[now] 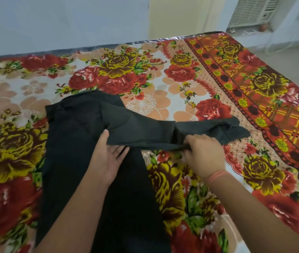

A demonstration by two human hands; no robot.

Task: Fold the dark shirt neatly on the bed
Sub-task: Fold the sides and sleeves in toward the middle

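The dark shirt (75, 143) lies lengthwise on the bed (163, 83), its body running toward me. One sleeve (190, 132) stretches out to the right across the floral cover. My left hand (106, 157) pinches the sleeve's lower edge near the shoulder, thumb on top and fingers underneath. My right hand (203, 154), with an orange band at the wrist, grips the same edge further out toward the cuff. The sleeve is lifted slightly between the two hands. The shirt's lower part is hidden under my left forearm.
A red and yellow floral bedcover (254, 84) spreads over the whole bed. The bed's far edge meets a pale wall (63, 19). A white louvred cooler (252, 11) stands at the far right beyond the bed corner.
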